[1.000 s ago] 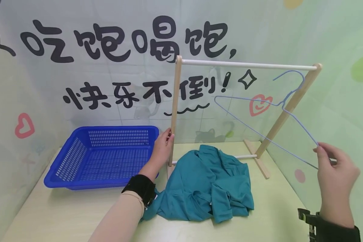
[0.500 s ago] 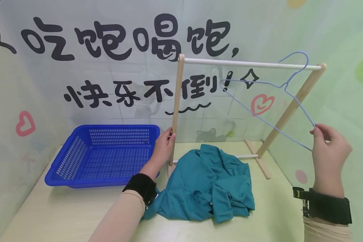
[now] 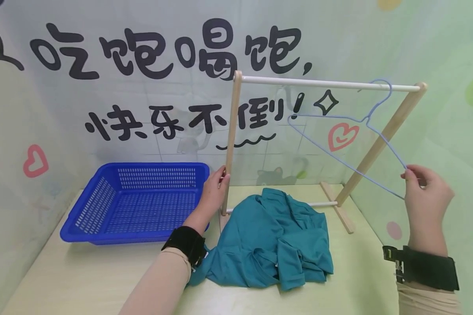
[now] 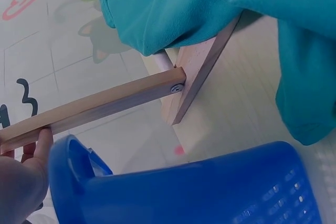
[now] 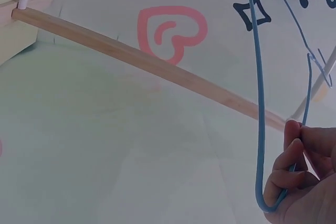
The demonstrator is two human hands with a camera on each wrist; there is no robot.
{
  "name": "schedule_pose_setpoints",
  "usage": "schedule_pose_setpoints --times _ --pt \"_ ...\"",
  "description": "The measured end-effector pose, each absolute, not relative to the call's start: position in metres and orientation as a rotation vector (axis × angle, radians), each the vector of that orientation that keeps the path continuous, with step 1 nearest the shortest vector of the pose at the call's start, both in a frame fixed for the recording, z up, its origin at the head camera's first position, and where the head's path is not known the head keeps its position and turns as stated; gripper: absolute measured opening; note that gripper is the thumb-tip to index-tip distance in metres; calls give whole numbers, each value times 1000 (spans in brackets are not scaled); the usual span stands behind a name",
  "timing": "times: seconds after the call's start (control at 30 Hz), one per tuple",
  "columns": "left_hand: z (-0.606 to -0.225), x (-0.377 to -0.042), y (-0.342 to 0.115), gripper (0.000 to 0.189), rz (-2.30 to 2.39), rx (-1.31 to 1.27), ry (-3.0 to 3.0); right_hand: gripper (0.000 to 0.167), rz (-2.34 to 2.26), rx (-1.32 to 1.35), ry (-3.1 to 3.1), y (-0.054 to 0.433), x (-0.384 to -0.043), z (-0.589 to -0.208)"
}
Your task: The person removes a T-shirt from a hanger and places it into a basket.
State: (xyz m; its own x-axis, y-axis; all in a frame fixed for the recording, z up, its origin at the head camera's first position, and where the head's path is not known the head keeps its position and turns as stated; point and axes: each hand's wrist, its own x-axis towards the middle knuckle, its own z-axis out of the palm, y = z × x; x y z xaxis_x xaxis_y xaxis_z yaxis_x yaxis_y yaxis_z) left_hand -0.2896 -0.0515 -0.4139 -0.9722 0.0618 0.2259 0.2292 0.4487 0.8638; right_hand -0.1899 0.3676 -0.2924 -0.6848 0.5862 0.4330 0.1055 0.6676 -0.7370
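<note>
In the head view my right hand (image 3: 427, 192) pinches a blue wire clothes hanger (image 3: 368, 119) by its right corner. The hanger's hook arches over the white top rod (image 3: 299, 82) of a wooden drying rack, its tip showing just below the rod. Close up in the right wrist view, thumb and fingers wrap the bent wire (image 5: 260, 103). My left hand (image 3: 213, 192) grips the rack's left wooden post (image 3: 231, 127), partly hidden behind it. A crumpled teal garment (image 3: 268, 240) lies on the table in front of and under the rack.
A blue plastic basket (image 3: 134, 238) with slotted walls stands left of the rack, close to my left forearm. The rack's right post (image 3: 372, 157) leans near the right wall, its foot (image 3: 339, 214) on the table (image 3: 90, 280). A printed backdrop (image 3: 161, 100) closes off the back.
My right hand has lifted the hanger and shifted it left, then lowered it slightly, bringing the hook over the rod. The left hand stays on the post; the garment and basket have not moved.
</note>
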Motion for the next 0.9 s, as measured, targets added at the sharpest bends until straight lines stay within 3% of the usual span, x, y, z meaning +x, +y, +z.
schedule_pose_setpoints --times 0.9 --pt "-417 -289 -52 48 -1560 -263 -2512 33 885 -508 -2110 370 -196 -305"
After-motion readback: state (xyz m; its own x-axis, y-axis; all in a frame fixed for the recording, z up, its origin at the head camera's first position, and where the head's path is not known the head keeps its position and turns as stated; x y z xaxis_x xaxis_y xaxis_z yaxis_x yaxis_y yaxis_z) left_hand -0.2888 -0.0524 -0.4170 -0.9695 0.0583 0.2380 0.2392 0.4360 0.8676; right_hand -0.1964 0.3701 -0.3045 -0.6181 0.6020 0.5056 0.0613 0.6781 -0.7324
